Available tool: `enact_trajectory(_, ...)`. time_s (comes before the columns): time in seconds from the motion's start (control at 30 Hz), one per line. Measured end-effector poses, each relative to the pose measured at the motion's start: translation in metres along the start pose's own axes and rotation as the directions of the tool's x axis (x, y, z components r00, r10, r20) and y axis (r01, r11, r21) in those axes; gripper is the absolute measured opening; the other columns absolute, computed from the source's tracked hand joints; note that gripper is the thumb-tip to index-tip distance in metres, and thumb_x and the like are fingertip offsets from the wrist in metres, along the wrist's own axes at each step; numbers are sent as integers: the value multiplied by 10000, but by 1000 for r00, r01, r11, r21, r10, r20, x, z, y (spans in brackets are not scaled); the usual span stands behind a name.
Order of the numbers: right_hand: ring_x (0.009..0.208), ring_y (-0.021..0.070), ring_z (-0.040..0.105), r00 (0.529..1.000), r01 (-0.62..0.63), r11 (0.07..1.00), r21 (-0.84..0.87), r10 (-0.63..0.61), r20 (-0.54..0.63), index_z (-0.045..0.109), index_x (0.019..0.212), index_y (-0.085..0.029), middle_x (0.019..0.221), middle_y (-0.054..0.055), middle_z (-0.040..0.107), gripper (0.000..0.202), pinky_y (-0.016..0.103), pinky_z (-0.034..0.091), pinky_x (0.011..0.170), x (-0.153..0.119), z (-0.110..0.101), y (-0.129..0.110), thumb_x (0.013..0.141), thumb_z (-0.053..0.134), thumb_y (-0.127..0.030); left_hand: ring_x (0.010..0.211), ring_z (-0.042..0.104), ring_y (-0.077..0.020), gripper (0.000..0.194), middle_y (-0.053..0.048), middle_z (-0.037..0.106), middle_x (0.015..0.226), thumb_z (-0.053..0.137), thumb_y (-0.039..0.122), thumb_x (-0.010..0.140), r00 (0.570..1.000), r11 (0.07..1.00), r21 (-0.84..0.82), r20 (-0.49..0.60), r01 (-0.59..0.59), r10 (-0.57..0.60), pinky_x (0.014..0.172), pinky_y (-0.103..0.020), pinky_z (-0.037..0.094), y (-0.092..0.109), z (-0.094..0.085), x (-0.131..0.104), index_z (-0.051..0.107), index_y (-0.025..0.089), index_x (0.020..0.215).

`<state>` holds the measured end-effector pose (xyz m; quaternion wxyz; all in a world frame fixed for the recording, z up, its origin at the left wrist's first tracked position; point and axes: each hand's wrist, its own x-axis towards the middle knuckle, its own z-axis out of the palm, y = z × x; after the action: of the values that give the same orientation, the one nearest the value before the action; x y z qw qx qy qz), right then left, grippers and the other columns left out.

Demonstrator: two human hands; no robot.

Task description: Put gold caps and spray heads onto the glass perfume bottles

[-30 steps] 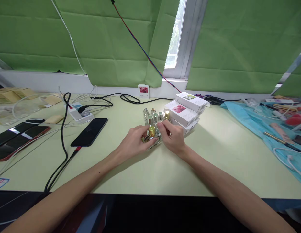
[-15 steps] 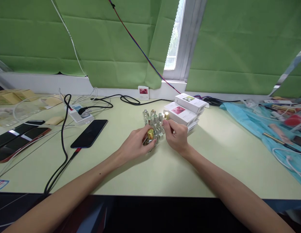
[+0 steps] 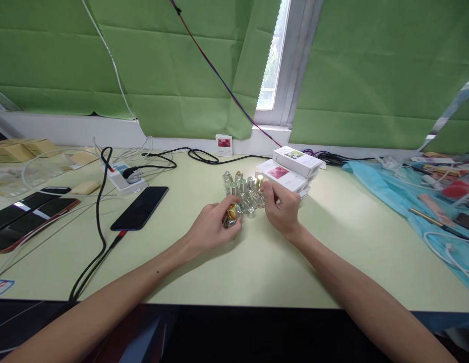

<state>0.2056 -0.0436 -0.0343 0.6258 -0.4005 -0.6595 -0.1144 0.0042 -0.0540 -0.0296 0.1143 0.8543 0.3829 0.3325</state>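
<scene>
My left hand [image 3: 214, 222] is wrapped round a small glass bottle with a shiny gold cap [image 3: 232, 210], tilted over the table. Beside it stand several clear glass bottles [image 3: 242, 194] in a tight cluster, most with silvery caps. At the cluster's right end rises a bottle with a gold cap [image 3: 259, 181]. Right next to that one, my right hand [image 3: 283, 207] is closed with thumb and fingers together; what it holds, if anything, is hidden. Behind the right hand lies a stack of white boxes [image 3: 295, 169] with flower pictures.
A phone [image 3: 139, 208] on a cable lies left of the hands, near a white power strip [image 3: 124, 179]. One white box [image 3: 224, 145] stands against the back ledge. Blue plastic sheeting [image 3: 389, 186] with clutter covers the right side.
My right hand has moved a little to the right, away from the bottles, still closed. The gold-capped bottle in my left hand has tipped, and that hand has barely shifted.
</scene>
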Motion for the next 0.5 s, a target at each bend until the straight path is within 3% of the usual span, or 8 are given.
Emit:
enact_trajectory(0.17, 443, 79, 314, 999, 1, 1000, -20, -1, -36, 464, 592, -203, 476, -50, 386, 536, 259, 264, 470, 3, -2, 2, 1089, 434, -404, 442, 422, -85, 189, 108, 468, 517, 626, 319, 926, 1000, 1000, 0, -21, -2, 2, 514, -218, 347, -3, 2, 0, 630, 212, 1082)
enact_trajectory(0.3, 445, 70, 313, 998, 24, 999, -24, -25, -57, 444, 586, -199, 479, -54, 380, 529, 257, 261, 472, 3, -2, 2, 1087, 452, -369, 459, 405, -89, 237, 100, 434, 517, 608, 431, 976, 999, 1000, 0, -22, 28, -28, 506, -220, 325, -4, 2, 1, 644, 207, 1047)
enact_trajectory(0.5, 444, 76, 305, 1000, 14, 1000, -19, -14, -17, 453, 592, -202, 483, -56, 357, 533, 259, 258, 468, 3, -2, 3, 1090, 433, -392, 466, 389, -85, 249, 89, 454, 536, 619, 455, 967, 999, 999, -28, -31, 43, -43, 499, -225, 330, -3, 0, 2, 654, 209, 941)
